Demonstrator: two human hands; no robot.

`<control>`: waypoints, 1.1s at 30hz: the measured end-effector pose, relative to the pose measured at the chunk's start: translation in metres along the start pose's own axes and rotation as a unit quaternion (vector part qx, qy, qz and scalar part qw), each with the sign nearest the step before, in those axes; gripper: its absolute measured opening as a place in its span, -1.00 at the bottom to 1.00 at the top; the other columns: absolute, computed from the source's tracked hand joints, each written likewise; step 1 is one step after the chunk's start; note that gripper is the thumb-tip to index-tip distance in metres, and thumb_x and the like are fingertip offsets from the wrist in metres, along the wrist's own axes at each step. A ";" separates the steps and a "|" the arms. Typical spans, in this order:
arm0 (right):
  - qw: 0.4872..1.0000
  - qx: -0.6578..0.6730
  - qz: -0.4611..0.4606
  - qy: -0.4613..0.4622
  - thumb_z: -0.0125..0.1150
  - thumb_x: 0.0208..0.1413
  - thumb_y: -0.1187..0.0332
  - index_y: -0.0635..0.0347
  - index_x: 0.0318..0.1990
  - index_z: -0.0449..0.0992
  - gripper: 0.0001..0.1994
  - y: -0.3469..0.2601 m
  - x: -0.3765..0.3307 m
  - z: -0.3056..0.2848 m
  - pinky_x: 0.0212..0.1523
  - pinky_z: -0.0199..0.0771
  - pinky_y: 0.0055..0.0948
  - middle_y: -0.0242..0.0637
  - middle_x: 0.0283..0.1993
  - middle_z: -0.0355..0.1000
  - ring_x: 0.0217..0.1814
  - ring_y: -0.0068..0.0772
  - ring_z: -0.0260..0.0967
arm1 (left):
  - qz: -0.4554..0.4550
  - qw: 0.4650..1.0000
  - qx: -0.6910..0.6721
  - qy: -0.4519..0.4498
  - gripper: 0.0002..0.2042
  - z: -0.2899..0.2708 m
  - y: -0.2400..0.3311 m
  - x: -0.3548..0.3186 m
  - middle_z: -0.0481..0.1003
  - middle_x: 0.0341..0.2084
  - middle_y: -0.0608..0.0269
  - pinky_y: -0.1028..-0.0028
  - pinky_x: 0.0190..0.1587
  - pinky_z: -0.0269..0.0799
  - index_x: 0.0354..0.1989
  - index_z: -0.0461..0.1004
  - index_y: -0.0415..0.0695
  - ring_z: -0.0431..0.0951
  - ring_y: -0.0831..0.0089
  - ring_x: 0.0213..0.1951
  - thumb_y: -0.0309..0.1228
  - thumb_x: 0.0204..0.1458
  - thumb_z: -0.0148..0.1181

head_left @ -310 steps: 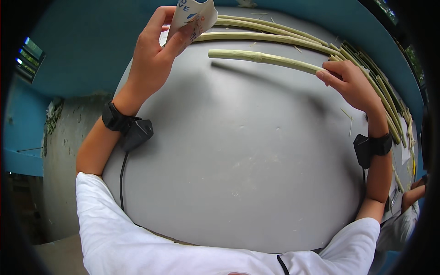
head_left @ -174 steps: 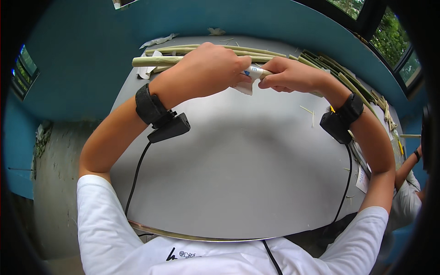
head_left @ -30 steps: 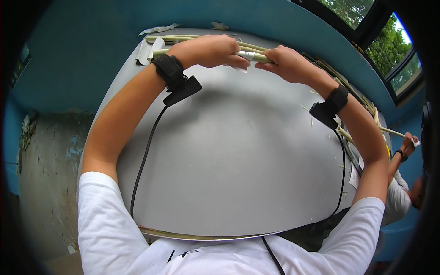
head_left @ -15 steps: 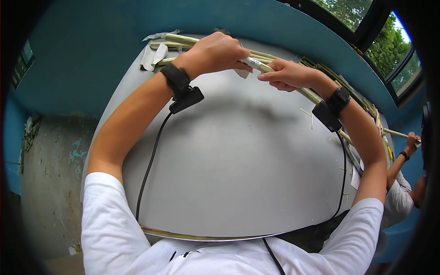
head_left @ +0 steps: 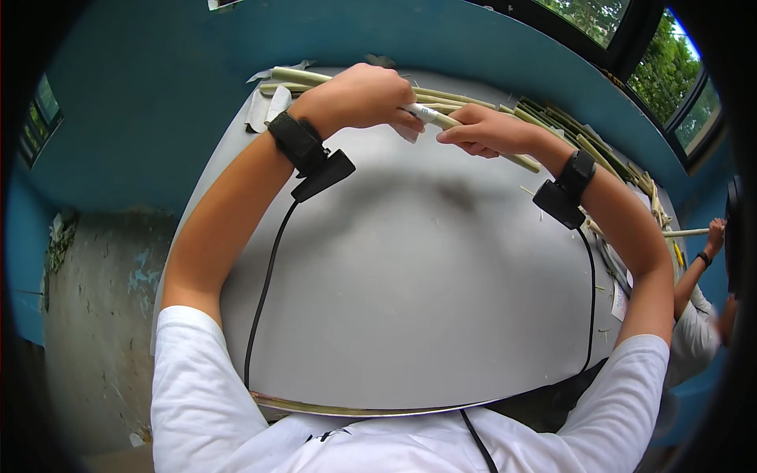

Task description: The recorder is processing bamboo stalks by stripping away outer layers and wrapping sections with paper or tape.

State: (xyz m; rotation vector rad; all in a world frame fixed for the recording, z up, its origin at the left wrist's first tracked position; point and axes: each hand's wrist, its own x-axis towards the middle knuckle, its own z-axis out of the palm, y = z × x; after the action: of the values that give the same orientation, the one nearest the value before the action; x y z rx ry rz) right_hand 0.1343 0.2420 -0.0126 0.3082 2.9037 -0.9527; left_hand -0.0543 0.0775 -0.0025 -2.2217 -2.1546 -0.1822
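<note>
Over the far part of the table, a pale green stalk point(head_left: 449, 123), likely a bamboo stick, slants down to the right, and both my hands are closed on it. My left hand point(head_left: 359, 97) wraps round the stalk together with a white printed sheet point(head_left: 423, 113), whose loose corner hangs below the fingers. My right hand point(head_left: 495, 131) grips the stalk a little further right, thumb pointing toward the left hand. The stalk's right end sticks out beyond my right hand. How it runs under the left hand is hidden.
More pale stalks point(head_left: 445, 96) lie along the table's far edge, with greener strips point(head_left: 564, 118) at the right. A white scrap point(head_left: 277, 102) lies far left. The grey table point(head_left: 378, 315) meets a blue wall. Cables hang from both wrist devices. At far right, another person's hand point(head_left: 715, 235) holds a rod.
The view has shifted slightly, and both arms appear a little further right below. Both hands still grip the stalk. The other person's hand has risen slightly.
</note>
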 end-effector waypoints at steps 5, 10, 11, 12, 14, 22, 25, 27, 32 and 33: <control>0.994 -0.087 0.018 0.066 0.25 0.35 0.02 0.15 -0.46 0.40 -0.56 0.004 0.001 -0.004 -0.64 0.17 -0.37 -0.47 -0.70 0.20 -0.74 -0.46 0.12 | 0.068 0.970 0.128 0.193 -0.57 0.017 -0.007 0.010 0.57 -0.63 0.23 0.25 -0.30 0.57 -0.38 0.70 -0.05 0.62 0.16 -0.49 0.10 0.15 0.29; 0.890 -0.384 -0.137 0.202 0.29 0.31 0.11 0.21 -0.36 0.50 -0.66 0.008 -0.008 0.010 -0.45 0.44 -0.07 -0.08 -0.57 0.46 -0.55 -0.07 0.44 | -0.008 0.991 -0.130 -0.027 -0.49 0.013 0.005 0.001 0.39 -0.68 0.19 0.30 -0.46 0.35 -0.41 0.61 -0.20 0.40 0.32 -0.61 0.08 0.27 0.20; 0.866 -0.428 -0.138 0.217 0.31 0.29 0.14 0.22 -0.33 0.52 -0.69 0.004 -0.007 0.012 -0.41 0.48 -0.02 0.03 -0.50 0.51 -0.50 0.00 0.49 | -0.052 0.976 -0.195 -0.085 -0.46 0.014 0.001 0.002 0.35 -0.68 0.21 0.31 -0.46 0.32 -0.41 0.61 -0.20 0.36 0.35 -0.61 0.12 0.27 0.18; 0.866 -0.427 -0.141 0.217 0.31 0.29 0.14 0.22 -0.33 0.52 -0.69 0.005 -0.005 0.013 -0.41 0.48 -0.02 0.03 -0.50 0.51 -0.50 0.00 0.49 | -0.095 0.951 -0.258 -0.142 -0.43 0.015 -0.004 0.003 0.30 -0.68 0.23 0.32 -0.47 0.29 -0.41 0.61 -0.19 0.31 0.37 -0.61 0.16 0.27 0.17; 0.857 -0.428 -0.186 0.219 0.26 0.34 0.11 0.19 -0.32 0.52 -0.68 0.006 -0.004 0.013 -0.51 0.45 -0.20 -0.15 -0.57 0.47 -0.60 -0.20 0.43 | -0.082 0.966 -0.214 -0.121 -0.43 0.020 -0.010 0.007 0.30 -0.69 0.23 0.32 -0.47 0.30 -0.41 0.61 -0.19 0.33 0.36 -0.60 0.16 0.26 0.17; 0.975 0.145 0.144 -0.089 0.16 0.42 0.09 0.16 -0.33 0.46 -0.65 0.004 -0.009 -0.009 -0.62 0.10 -0.45 -0.50 -0.61 0.21 -0.66 -0.58 0.06 | 0.092 0.985 0.074 0.128 -0.57 0.029 -0.014 0.011 0.54 -0.61 0.12 0.19 -0.35 0.50 -0.44 0.61 -0.10 0.58 0.12 -0.49 0.06 0.17 0.29; 0.976 -0.204 -0.056 0.058 0.15 0.42 0.10 0.20 -0.33 0.43 -0.64 0.011 -0.012 0.009 -0.57 0.23 -0.33 -0.32 -0.61 0.28 -0.64 -0.30 0.15 | 0.067 0.995 -0.036 0.063 -0.54 0.031 -0.008 0.006 0.44 -0.69 0.20 0.23 -0.46 0.39 -0.48 0.53 -0.13 0.48 0.26 -0.60 0.05 0.21 0.29; 0.953 -0.284 -0.080 0.063 0.19 0.39 0.14 0.22 -0.30 0.40 -0.67 0.011 -0.013 0.014 -0.46 0.34 -0.15 -0.17 -0.54 0.39 -0.56 -0.03 0.28 | -0.066 0.970 -0.189 -0.136 -0.45 0.027 -0.002 0.006 0.29 -0.73 0.38 0.37 -0.57 0.25 -0.52 0.46 -0.12 0.31 0.50 -0.67 0.14 0.27 0.20; 0.884 -0.428 -0.120 0.149 0.26 0.31 0.10 0.20 -0.24 0.48 -0.68 -0.003 -0.013 0.019 -0.37 0.44 -0.04 -0.14 -0.51 0.48 -0.46 0.01 0.48 | -0.072 0.886 -0.377 -0.259 -0.42 0.034 -0.027 0.006 0.19 -0.71 0.50 0.58 -0.65 0.08 -0.54 0.40 -0.02 0.21 0.67 -0.67 0.25 0.27 0.13; 0.887 -0.436 -0.105 0.105 0.27 0.31 0.09 0.20 -0.25 0.47 -0.67 -0.008 -0.013 0.019 -0.42 0.43 -0.08 -0.12 -0.50 0.48 -0.50 0.03 0.45 | -0.086 0.921 -0.309 -0.220 -0.40 0.040 -0.026 0.007 0.28 -0.68 0.46 0.51 -0.59 0.19 -0.53 0.48 -0.06 0.30 0.63 -0.63 0.28 0.25 0.14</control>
State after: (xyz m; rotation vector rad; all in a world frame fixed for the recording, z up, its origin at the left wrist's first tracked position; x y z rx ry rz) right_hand 0.1453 0.2220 -0.0209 0.0230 3.2207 0.4699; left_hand -0.0779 0.0901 -0.0423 -2.5760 -2.8623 -0.4685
